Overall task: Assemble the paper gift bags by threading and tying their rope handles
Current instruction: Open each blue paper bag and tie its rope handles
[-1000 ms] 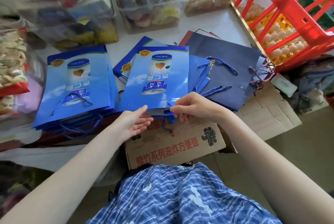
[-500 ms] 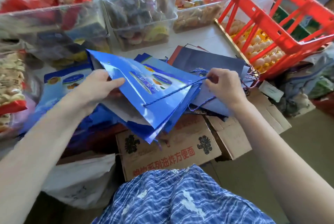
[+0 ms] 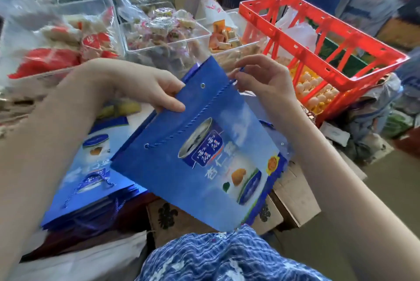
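A flat blue paper gift bag (image 3: 204,167) printed with a can picture hangs tilted in the air over my lap. My left hand (image 3: 156,90) pinches its top edge beside an empty eyelet (image 3: 202,85). A blue twisted rope handle (image 3: 195,117) runs from the lower eyelet (image 3: 146,145) up across the bag's face to my right hand (image 3: 261,81), whose fingertips pinch the rope's free end just past the bag's top corner. A stack of finished blue bags (image 3: 91,185) with rope handles lies on the table at lower left.
Clear plastic bins of wrapped snacks (image 3: 159,37) stand behind the bag. A red plastic crate (image 3: 322,53) sits at the right over a yellow tray of eggs. Cardboard boxes (image 3: 295,199) sit under the bag by my knees. Stacked goods fill the background.
The bag came off the pile and now hangs turned face up over my lap. My right hand drew the rope taut toward the top corner. The camera tilted up.
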The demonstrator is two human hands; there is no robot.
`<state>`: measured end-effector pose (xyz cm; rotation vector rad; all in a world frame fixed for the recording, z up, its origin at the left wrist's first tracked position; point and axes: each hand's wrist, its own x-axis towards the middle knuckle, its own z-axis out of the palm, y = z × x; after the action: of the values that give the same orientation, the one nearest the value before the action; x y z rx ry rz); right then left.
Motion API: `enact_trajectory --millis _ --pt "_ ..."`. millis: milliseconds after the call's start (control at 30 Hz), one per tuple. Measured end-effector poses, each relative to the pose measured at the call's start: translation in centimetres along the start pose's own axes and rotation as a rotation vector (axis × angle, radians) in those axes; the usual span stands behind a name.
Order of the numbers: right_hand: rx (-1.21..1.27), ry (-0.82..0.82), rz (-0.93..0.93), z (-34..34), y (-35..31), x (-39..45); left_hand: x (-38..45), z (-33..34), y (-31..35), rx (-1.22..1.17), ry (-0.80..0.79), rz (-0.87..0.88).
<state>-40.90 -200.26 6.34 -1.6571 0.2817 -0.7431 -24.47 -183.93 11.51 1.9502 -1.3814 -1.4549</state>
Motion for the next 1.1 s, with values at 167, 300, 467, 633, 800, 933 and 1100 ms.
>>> enact_trajectory --millis 167,300,467,633,800,933,1100 --pt "-0.048 -0.001 0.137 -0.6 3.2 -2.7 7.8 6.4 -3.4 0.43 0.511 0.088" --pt "-0.041 0.096 0.329 -2.5 6.7 -5.4 12.7 12.2 -7.5 0.306 0.594 0.054" --pt "0.07 0.287 0.444 -4.3 8.8 -7.3 16.2 14.6 -9.5 0.214 0.667 0.031" --pt "-0.125 0.298 0.534 -5.4 9.7 -7.9 18.6 15.8 -10.2 0.17 0.793 0.07" --pt "-0.33 0.2 0.543 -6.0 11.9 -9.3 19.8 16.7 -10.0 0.117 0.641 0.13" --pt "-0.199 0.187 0.601 -6.6 12.3 -9.9 20.3 18.5 -9.5 0.231 0.379 0.072" --pt "0.0 0.206 0.641 -6.9 11.4 -10.3 21.4 20.3 -8.7 0.191 0.154 0.038"
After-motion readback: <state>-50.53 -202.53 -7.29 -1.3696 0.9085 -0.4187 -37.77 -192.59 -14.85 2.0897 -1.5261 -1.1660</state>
